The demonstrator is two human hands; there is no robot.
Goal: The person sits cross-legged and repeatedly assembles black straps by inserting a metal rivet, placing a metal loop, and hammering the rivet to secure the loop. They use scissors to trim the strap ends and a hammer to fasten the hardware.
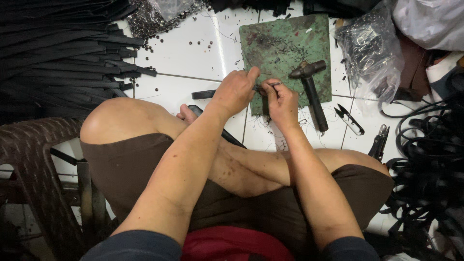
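My left hand [235, 90] and my right hand [281, 102] meet over the near edge of a worn green board [285, 43] on the white tiled floor. My left hand pinches the end of a black strap [205, 94] that runs off to the left. In my right hand is a thin metal punch [273, 84], its tip pointing at the left fingers. A black hammer [311, 92] lies on the board just right of my right hand. My crossed bare legs sit below the hands.
A big pile of black straps [58, 53] lies at the left. Small snips [350, 119] and pliers [379, 141] rest on the tiles to the right. Bags of metal fittings [369, 50] and coiled black cord [430, 159] crowd the right side. A brown plastic stool [34, 159] stands at lower left.
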